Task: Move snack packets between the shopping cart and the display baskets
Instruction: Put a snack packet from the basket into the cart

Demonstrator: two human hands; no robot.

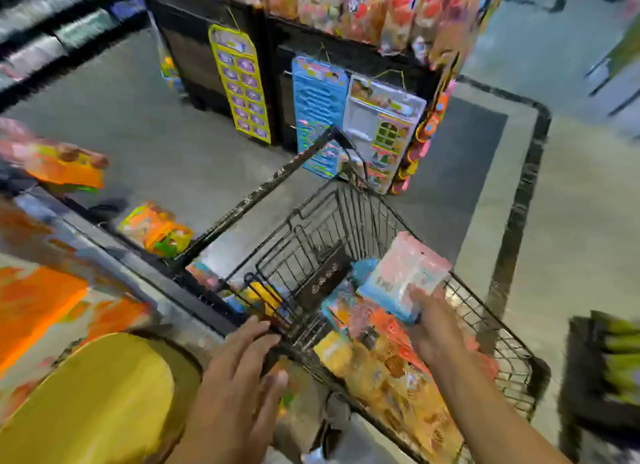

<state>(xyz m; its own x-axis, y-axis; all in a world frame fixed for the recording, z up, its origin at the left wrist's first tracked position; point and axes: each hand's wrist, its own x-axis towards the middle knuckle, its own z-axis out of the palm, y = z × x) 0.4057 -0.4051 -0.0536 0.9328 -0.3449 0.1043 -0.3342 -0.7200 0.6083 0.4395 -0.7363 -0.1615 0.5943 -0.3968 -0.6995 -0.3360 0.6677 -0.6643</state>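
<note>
A black wire shopping cart (363, 217) stands in front of me, its rear part filled with several snack packets (391, 366) in orange, yellow and blue. My right hand (433, 325) holds a pink and light-blue packet (401, 276) above the cart's right side, fingers curled round its lower edge. My left hand (242, 377) hovers over the cart's near left rim with fingers straight and spread, holding nothing. The display baskets (114, 255) run along the left, holding orange packets (156, 231). The whole view is blurred by motion.
A black display stand (263, 75) with hanging yellow and blue toy cards rises behind the cart, snack bags stacked on top. Shelving lines the far left. A low rack with green items (616, 359) sits at the right. Grey floor lies between them.
</note>
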